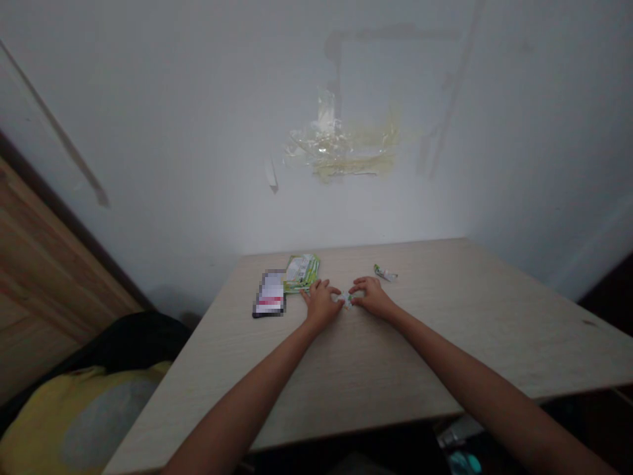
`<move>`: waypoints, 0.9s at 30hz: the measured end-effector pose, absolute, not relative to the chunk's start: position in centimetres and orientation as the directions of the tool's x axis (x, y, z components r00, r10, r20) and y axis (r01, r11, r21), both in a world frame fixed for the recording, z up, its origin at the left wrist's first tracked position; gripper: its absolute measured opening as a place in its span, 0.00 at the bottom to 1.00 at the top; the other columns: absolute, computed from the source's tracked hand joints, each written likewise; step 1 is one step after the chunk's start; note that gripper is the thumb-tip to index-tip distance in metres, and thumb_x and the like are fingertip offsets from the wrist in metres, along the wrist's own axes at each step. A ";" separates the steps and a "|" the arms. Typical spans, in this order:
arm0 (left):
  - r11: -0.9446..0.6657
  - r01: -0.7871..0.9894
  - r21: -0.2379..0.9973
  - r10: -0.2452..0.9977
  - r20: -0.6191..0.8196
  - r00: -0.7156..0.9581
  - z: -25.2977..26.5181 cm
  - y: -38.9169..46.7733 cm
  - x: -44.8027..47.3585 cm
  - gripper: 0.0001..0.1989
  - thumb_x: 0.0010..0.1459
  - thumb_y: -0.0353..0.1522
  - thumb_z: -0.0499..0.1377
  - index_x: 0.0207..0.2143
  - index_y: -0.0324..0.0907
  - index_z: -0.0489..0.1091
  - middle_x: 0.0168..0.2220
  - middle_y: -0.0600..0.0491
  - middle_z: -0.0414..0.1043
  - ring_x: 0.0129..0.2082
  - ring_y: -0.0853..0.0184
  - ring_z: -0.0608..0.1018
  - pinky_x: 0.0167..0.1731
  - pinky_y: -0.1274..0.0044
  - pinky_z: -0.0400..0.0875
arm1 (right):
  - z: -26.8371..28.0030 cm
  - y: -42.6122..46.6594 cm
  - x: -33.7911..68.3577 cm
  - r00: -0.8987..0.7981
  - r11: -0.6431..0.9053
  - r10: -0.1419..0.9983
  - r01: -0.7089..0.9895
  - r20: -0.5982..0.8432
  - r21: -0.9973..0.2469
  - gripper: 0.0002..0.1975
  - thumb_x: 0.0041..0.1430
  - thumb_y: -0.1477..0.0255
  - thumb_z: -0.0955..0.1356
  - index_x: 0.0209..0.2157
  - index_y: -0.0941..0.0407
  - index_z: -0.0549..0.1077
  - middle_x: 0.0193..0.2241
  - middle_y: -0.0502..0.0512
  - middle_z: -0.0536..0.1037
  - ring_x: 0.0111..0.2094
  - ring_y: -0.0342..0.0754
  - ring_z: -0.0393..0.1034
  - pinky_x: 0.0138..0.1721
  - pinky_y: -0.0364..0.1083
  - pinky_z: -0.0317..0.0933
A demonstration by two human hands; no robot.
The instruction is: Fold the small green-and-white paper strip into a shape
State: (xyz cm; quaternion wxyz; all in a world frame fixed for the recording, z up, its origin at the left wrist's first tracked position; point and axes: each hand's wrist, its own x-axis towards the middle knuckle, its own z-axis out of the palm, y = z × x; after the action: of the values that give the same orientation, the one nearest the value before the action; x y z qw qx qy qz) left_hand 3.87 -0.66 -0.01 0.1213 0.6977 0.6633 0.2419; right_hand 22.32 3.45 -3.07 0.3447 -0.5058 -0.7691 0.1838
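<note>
A person's two bare hands meet near the middle of a pale, wood-grained tabletop (pixel 346 389), seen from above and behind. Between their fingertips, low against the surface, is a small whitish piece with touches of green (pixel 347 302), too small and blurred to identify. The left hand (pixel 324 305) is partly open, palm downward, its fingers loosely bent and spread, with the thumb and forefinger reaching to the near left of the piece. The right hand (pixel 372 297) faces it, fingers curved inward and thumb beneath, the tips at the piece's right side. Both seem to touch it, but whether either one truly pinches it cannot be told. Just beyond the left hand lies a stack of flat, shiny green-and-white packets (pixel 302 269), and against its left side sits a dark-edged, phone-like rectangle with a pixelated pale face and a red band (pixel 270 291). Beyond the right hand, well apart from the packets, rests a crumpled green-and-white wrapper scrap (pixel 384 272). Behind the tabletop rises a pale grey wall (pixel 198 165) bearing a wrinkled patch of clear, yellowed tape (pixel 341 145). At lower left, beside the tabletop, is a yellow cloth item with a grey oval (pixel 39 422)
</note>
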 end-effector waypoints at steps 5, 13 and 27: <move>-0.100 0.857 0.505 0.979 0.205 -0.007 0.1 -0.9 3.9 0.12 0.52 0.36 0.64 0.41 0.49 0.77 0.62 0.50 0.64 0.66 0.52 0.56 0.63 0.46 0.35 | -3.5 3.8 22.4 -0.248 0.442 0.894 0.631 0.374 -0.638 0.15 0.41 0.71 0.76 0.36 0.54 0.81 0.47 0.60 0.76 0.53 0.58 0.64 0.57 0.55 0.53; -0.137 0.842 0.521 0.960 0.279 -0.016 -0.1 -1.1 3.9 0.11 0.51 0.35 0.65 0.39 0.50 0.76 0.61 0.51 0.65 0.65 0.53 0.58 0.62 0.45 0.36 | -3.4 3.8 22.6 -0.248 0.427 0.903 0.607 0.351 -0.671 0.17 0.42 0.72 0.75 0.38 0.55 0.79 0.42 0.58 0.78 0.50 0.57 0.66 0.55 0.54 0.56; -0.125 0.811 0.572 0.927 0.358 -0.109 0.3 -1.5 3.7 0.11 0.51 0.38 0.65 0.39 0.50 0.76 0.60 0.48 0.63 0.63 0.51 0.61 0.62 0.46 0.43 | -3.5 4.5 23.2 -0.258 0.532 0.843 0.527 0.472 -0.663 0.13 0.47 0.67 0.75 0.36 0.55 0.79 0.39 0.57 0.79 0.45 0.55 0.70 0.51 0.54 0.59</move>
State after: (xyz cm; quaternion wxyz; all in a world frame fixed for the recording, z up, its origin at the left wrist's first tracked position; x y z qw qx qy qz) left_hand 3.66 -1.45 0.29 0.0826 0.6622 0.6562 0.3522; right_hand 23.18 4.54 -3.46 0.4162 -0.4449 -0.7699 0.1900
